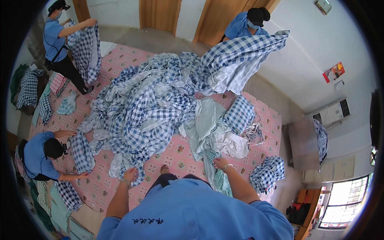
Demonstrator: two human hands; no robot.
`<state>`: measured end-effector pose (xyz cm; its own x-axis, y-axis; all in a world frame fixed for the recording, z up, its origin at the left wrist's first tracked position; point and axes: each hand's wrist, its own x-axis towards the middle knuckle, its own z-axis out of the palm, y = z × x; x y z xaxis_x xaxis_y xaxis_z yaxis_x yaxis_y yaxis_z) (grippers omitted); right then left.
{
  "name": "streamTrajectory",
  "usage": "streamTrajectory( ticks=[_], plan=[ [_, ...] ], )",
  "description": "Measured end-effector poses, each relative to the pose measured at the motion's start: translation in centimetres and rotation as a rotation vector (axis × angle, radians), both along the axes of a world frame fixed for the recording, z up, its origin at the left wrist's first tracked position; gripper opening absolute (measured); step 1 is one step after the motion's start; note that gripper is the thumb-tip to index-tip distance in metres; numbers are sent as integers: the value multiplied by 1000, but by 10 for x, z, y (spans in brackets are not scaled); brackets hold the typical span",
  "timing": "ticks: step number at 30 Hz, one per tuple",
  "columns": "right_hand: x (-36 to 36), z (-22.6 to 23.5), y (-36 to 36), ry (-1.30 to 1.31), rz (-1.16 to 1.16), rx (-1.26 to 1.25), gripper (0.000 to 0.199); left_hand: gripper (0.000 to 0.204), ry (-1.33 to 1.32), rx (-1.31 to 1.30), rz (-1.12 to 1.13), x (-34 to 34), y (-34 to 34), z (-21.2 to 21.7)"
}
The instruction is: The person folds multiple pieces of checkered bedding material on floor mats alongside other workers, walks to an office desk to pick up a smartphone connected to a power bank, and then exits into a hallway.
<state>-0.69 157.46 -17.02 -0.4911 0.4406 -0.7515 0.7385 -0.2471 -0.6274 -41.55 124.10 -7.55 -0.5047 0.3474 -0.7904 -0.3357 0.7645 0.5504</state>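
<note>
the wearer was dressed in a blue short-sleeved shirt, filling the lower centre of the frame, with a line of small dark markings across the back. forearms were bare. a thin band sat on the left wrist, another on the right wrist.

Landmark: the white air-conditioner unit [335, 113] on the right wall
Red sign: a small rectangular sheet [333, 72], red with yellow and white patches, hung tilted on the white wall just above the unit
Ceiling panel: a pale square plate [323, 5] sat well above the unit, too small to tell its kind
Screens, packages: none seen
</note>
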Motion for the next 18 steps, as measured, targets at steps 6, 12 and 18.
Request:
streamTrajectory(
  ticks=[6, 12, 18],
  plan=[
    [-94, 14, 44, 219, 131, 57, 30, 28, -5, 78, 62, -42, 92, 5],
    [-259, 64, 216, 123, 333, -194, 57, 27, -185, -61, -433, -87, 100, -46],
    [-451, 93, 534, -69, 222, 242, 67, 28, 52, -113, 106, -155, 284, -41]
  ],
)
